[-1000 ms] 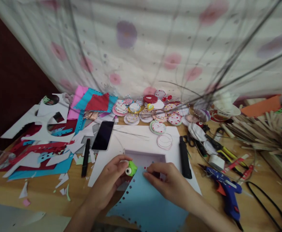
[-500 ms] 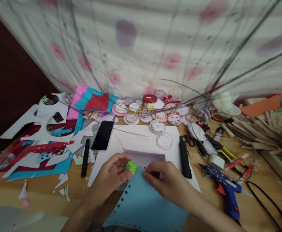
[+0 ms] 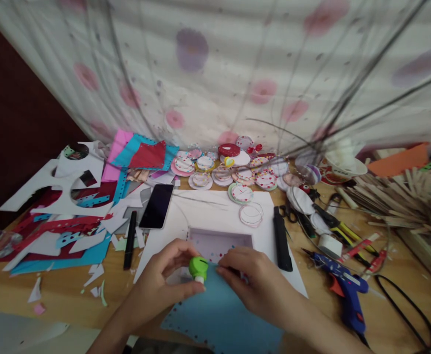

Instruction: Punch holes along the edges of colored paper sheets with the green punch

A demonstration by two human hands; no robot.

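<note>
The left hand (image 3: 160, 285) pinches a small green punch (image 3: 198, 268) between thumb and fingers, its grip pressed together on the tool, which sits at the top edge of a blue sheet (image 3: 223, 314). The right hand (image 3: 254, 282) lies flat-fingered on the same edge just beside the punch, its fingertips pressing the sheet down — a hold on the paper rather than on any tool. The sheet hangs off the near side of the desk (image 3: 68, 295) toward the person, and a row of small punched holes shows along its left border.

Judging from that row, the step in hand is punching shapes along the sheet's edge — the punch is seated on the paper and looks about to be squeezed, or is being squeezed. The next move calls for a firm thumb press, then sliding the punch along the edge to the next bare spot while the right hand keeps the sheet from shifting.

Behind the hands a shallow box (image 3: 221, 241) on white paper (image 3: 208, 211) holds tiny coloured bits. A phone (image 3: 157, 206) and a black pen (image 3: 130, 239) lie to the left, a blue glue gun (image 3: 343, 290) to the right, and decorated paper discs (image 3: 230, 174) crowd the back.
</note>
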